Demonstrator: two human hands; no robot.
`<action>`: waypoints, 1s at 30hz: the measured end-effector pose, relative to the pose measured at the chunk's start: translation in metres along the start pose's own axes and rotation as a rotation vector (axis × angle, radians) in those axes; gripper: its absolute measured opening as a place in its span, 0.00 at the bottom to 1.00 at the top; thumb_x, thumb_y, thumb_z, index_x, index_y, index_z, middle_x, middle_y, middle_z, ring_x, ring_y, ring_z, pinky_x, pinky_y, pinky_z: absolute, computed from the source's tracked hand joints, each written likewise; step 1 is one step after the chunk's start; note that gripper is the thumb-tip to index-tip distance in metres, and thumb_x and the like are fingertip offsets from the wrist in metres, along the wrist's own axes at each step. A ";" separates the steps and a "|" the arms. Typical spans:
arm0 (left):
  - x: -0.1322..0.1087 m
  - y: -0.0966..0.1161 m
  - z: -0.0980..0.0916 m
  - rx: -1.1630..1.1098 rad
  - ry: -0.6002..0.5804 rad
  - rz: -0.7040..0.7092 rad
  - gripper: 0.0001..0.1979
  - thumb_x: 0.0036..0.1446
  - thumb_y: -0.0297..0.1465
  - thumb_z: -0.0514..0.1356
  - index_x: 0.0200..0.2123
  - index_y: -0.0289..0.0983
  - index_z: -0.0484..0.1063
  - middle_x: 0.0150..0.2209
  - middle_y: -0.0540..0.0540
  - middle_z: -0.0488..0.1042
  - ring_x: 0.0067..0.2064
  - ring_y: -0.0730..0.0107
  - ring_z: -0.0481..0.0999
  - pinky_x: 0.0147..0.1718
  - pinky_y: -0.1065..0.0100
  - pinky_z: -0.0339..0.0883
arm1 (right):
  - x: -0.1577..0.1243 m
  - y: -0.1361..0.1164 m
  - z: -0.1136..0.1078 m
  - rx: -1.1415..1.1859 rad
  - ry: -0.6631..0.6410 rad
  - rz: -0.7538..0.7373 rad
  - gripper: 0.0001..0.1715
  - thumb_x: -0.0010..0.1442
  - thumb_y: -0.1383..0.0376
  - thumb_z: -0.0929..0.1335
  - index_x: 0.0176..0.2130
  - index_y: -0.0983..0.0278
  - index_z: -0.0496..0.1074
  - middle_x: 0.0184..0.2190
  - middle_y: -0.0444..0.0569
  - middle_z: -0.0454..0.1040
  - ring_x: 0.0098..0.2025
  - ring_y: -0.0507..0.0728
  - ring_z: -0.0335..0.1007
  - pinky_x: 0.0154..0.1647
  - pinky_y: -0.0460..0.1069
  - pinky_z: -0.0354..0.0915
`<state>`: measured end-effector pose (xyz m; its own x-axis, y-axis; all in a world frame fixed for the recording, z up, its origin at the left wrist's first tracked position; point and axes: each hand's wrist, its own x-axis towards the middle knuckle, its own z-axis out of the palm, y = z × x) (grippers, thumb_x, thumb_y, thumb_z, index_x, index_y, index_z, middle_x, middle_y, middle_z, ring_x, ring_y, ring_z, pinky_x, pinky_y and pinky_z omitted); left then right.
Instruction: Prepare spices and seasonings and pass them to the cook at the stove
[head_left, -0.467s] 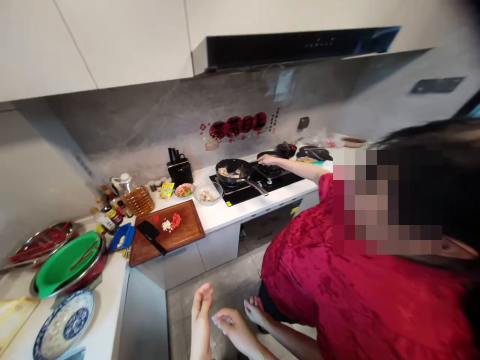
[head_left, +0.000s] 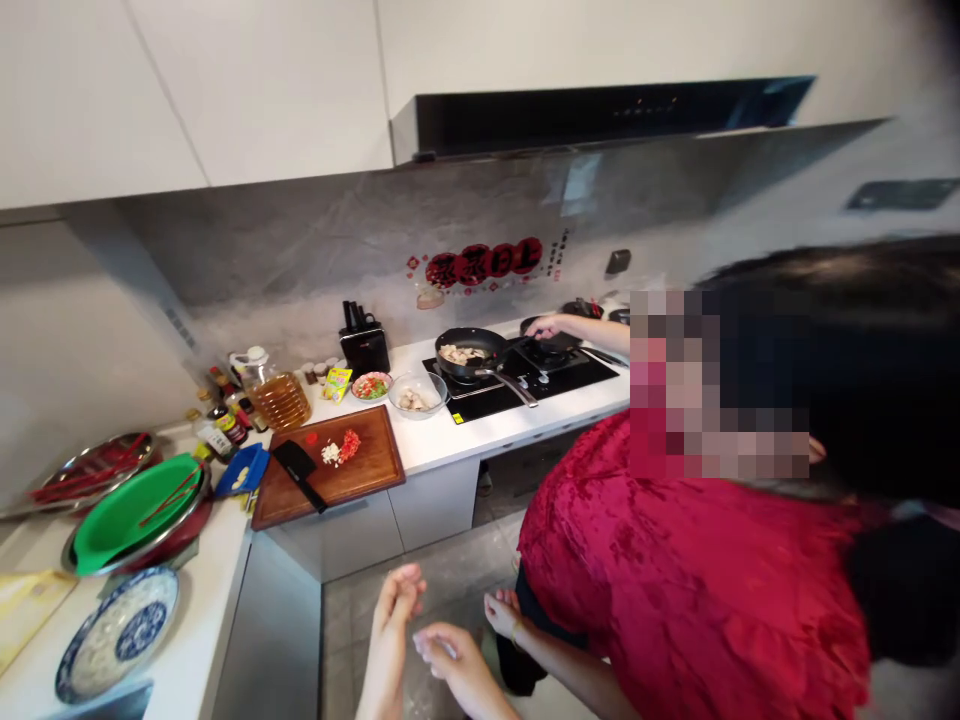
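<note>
Low in the view, above the grey floor, my left hand (head_left: 396,604) stands edge-on with its fingers stretched upward and close together, holding nothing. My right hand (head_left: 450,652) is just beside it, back up, its pale fingertips reaching loosely toward the left palm, with nothing visible in it. A person in a red top (head_left: 675,600) bends forward at my right. One hand of theirs (head_left: 502,612) hangs near my right hand. Their other hand (head_left: 546,325) reaches to the hob beside a black frying pan (head_left: 469,350) with food in it.
A wooden cutting board (head_left: 337,470) with a cleaver and chopped red and white bits lies on the white counter. Behind it stand an oil jug (head_left: 277,395), a knife block (head_left: 364,345), small bowls and sauce bottles. At the left are a green basin (head_left: 127,515), metal bowls and a blue-patterned plate (head_left: 116,635).
The person in red has leaned further forward and to the left. My view has shifted slightly. My two hands keep almost the same pose.
</note>
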<state>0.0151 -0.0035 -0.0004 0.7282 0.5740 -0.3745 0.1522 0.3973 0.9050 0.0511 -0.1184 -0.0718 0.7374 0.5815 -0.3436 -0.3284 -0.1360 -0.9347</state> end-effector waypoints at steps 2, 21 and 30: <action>0.010 0.033 0.005 -0.029 -0.002 0.061 0.26 0.48 0.51 0.66 0.42 0.37 0.76 0.49 0.37 0.78 0.51 0.52 0.77 0.49 0.58 0.68 | 0.018 -0.037 -0.019 0.017 -0.048 -0.004 0.36 0.42 0.36 0.72 0.33 0.63 0.79 0.31 0.52 0.78 0.34 0.58 0.74 0.33 0.51 0.68; 0.290 0.596 -0.097 -0.463 0.016 0.588 0.20 0.60 0.42 0.60 0.49 0.33 0.72 0.49 0.33 0.75 0.53 0.58 0.75 0.51 0.63 0.67 | 0.356 -0.619 0.251 0.445 -0.280 -0.477 0.19 0.65 0.57 0.64 0.51 0.64 0.65 0.52 0.56 0.72 0.50 0.55 0.73 0.46 0.48 0.71; 0.390 0.694 -0.071 -0.563 -0.086 0.549 0.18 0.63 0.41 0.58 0.49 0.34 0.71 0.47 0.37 0.75 0.53 0.61 0.75 0.49 0.67 0.69 | 0.436 -0.692 0.284 0.544 -0.267 -0.550 0.08 0.65 0.59 0.64 0.38 0.61 0.69 0.43 0.49 0.75 0.49 0.52 0.72 0.49 0.47 0.70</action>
<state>0.3573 0.5467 0.4679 0.6535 0.7450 0.1339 -0.5882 0.3885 0.7093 0.4323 0.4567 0.4510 0.7335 0.6325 0.2490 -0.2515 0.5928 -0.7650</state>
